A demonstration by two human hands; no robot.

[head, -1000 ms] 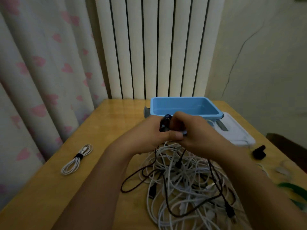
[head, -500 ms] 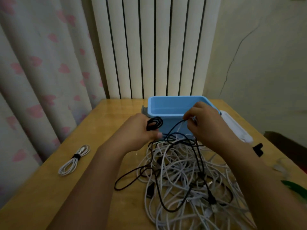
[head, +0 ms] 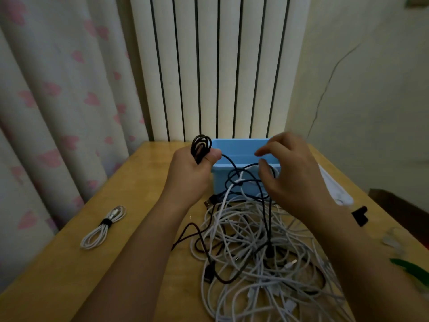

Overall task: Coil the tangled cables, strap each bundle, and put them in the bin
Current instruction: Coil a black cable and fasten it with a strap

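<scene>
My left hand [head: 188,175] grips a small coil of black cable [head: 201,147], held up just left of the blue bin [head: 239,145]. The black cable's free length runs from the coil down past my right hand [head: 294,177] into the tangled pile of white and black cables [head: 255,256] on the wooden table [head: 144,187]. In front of the bin, my right hand hovers with fingers spread and thumb and forefinger apart; the cable loops by its thumb. A strapped white bundle [head: 104,225] lies at the table's left.
A black strap [head: 359,216] lies to the right of my right wrist. A white lid [head: 334,189] sits beside the bin. Green and clear items [head: 408,268] are at the right edge. A radiator and curtain stand behind the table.
My left hand has lifted the black coil higher and to the left. My right hand has moved away from it and loosened its pinch, its fingers now spread.
</scene>
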